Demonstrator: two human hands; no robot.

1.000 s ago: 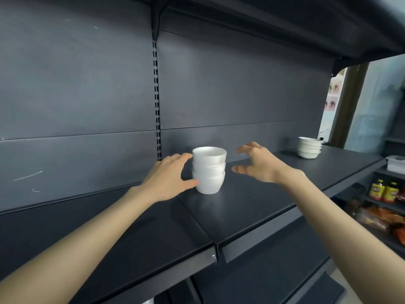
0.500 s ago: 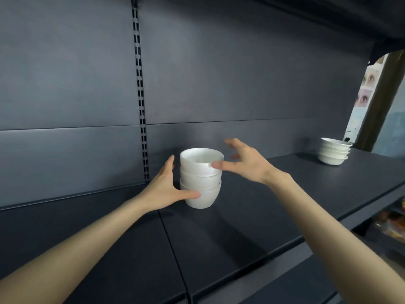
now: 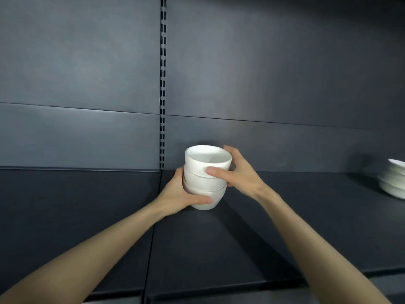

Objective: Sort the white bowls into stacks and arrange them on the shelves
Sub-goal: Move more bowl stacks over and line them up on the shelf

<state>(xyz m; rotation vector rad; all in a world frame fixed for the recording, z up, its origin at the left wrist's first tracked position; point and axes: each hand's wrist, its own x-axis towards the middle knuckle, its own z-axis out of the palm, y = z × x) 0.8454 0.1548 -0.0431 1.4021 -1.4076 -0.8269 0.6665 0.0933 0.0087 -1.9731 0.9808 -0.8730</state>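
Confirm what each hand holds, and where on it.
Both hold the stack of three white bowls. The left hand grips the bottom bowl at its left side, thumb across its front; right hand grips the upper two from the right.

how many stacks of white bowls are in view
2. The near stack is gripped between left hand and right hand mid-shelf; the far stack sits at the right, partly cut off by the frame.

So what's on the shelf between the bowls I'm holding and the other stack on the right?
Head view: only bare dark shelf lies between the held stack and the right-hand stack, apart from your right hand gripping the held one.
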